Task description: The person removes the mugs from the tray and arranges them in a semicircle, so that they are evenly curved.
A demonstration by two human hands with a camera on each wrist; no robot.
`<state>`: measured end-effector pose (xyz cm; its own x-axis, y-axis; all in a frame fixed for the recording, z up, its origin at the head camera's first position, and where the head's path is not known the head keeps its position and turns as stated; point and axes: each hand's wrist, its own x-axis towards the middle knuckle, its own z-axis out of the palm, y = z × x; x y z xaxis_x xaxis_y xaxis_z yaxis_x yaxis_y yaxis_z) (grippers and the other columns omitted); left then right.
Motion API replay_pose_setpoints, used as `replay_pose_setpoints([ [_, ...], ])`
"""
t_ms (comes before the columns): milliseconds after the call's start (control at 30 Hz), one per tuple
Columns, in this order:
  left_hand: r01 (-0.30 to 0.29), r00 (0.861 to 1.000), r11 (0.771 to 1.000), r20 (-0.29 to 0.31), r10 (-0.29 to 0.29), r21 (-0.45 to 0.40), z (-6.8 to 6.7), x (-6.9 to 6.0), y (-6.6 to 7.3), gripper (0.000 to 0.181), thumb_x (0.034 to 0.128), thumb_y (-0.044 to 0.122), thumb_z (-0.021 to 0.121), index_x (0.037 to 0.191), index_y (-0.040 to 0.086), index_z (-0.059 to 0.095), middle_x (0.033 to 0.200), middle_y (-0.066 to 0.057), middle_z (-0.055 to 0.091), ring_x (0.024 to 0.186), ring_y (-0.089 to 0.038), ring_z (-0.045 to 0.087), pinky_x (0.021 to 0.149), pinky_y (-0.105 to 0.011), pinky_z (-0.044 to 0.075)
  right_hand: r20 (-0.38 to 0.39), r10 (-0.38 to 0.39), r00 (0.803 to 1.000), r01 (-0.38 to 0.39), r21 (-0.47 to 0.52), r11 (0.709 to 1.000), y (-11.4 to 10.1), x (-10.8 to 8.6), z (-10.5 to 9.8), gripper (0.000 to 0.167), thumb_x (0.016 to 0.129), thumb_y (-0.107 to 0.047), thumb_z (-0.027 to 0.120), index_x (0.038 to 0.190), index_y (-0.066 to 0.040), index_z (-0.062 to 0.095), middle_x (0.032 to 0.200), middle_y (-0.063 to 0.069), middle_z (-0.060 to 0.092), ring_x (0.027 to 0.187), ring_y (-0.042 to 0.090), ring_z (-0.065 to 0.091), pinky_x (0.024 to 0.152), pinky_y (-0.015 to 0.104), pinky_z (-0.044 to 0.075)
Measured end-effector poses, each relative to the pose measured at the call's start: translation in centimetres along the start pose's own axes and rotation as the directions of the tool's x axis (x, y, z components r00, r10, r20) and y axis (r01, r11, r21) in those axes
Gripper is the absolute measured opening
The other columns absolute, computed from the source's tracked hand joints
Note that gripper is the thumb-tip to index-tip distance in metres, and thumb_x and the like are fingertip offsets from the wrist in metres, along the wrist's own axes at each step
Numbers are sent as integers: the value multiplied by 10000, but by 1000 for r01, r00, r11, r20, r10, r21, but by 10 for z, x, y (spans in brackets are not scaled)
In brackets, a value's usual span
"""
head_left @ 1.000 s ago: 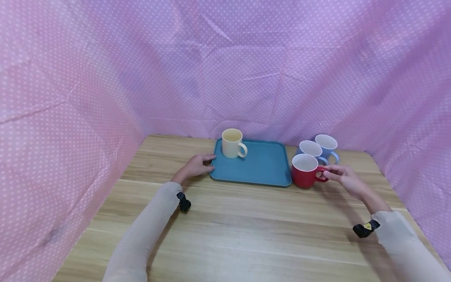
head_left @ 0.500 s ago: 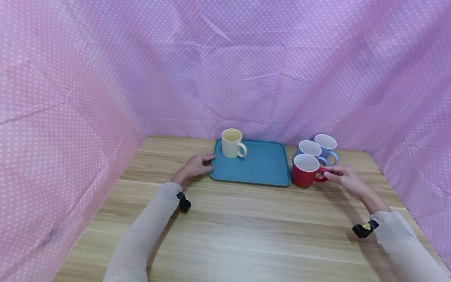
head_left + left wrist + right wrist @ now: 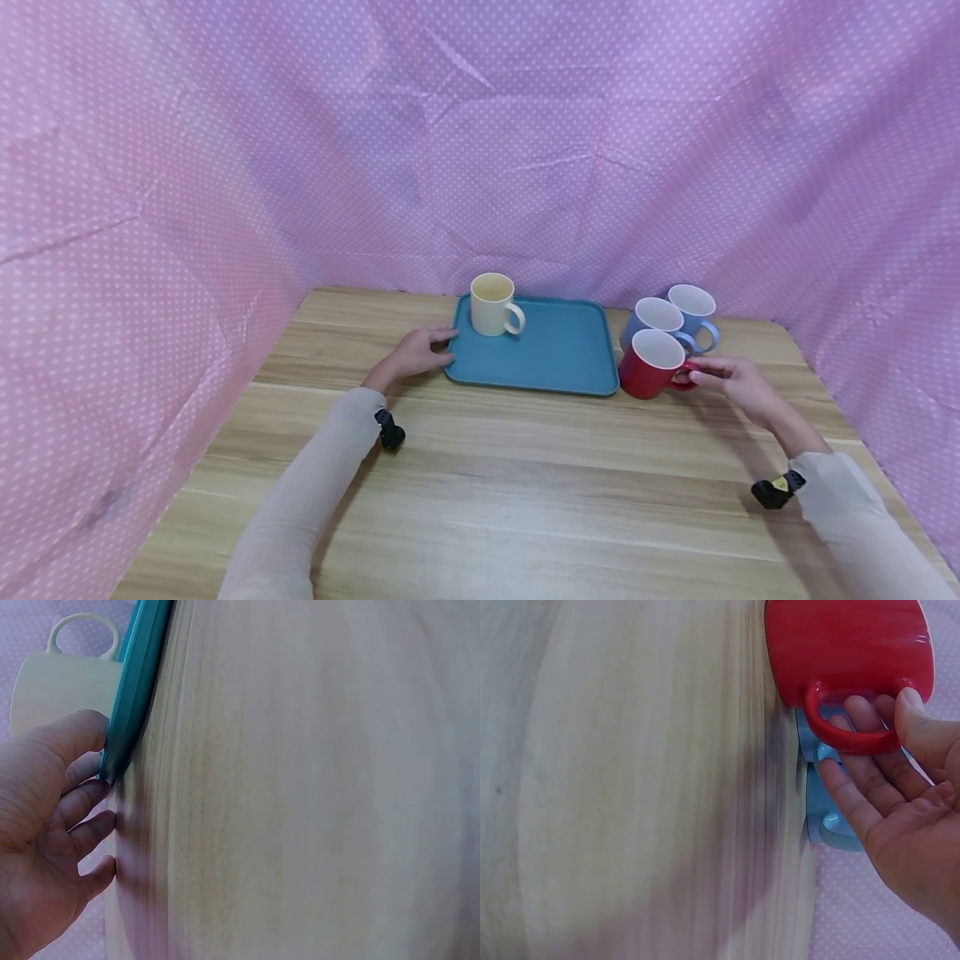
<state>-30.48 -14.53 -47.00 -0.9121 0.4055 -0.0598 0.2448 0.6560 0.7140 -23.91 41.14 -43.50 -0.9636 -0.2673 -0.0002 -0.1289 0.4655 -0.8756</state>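
A wooden table (image 3: 495,500) bears a teal tray (image 3: 555,357) with two light-blue mugs (image 3: 657,315) standing to its right.

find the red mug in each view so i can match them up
Head: the red mug is right of centre, beside the right end of the teal tray; the right hand grips its handle.
Left wrist: not in it.
Right wrist: top right, handle downward.
Shared landmark: the wooden table shows in all three.
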Motion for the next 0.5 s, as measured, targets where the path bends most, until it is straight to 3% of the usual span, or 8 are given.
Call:
replay_pose_setpoints([
  [500, -2, 1000, 1000, -8, 2, -20, 2, -1, 1, 585, 966, 174, 698, 1505, 77, 492, 1632, -92, 377, 1523, -295, 340, 1237, -450, 319, 28, 41, 999, -40, -47, 998, -2, -1, -3, 369, 978, -117, 681, 1232, 147, 635, 979, -227, 729, 924, -112, 636, 801, 75, 512],
])
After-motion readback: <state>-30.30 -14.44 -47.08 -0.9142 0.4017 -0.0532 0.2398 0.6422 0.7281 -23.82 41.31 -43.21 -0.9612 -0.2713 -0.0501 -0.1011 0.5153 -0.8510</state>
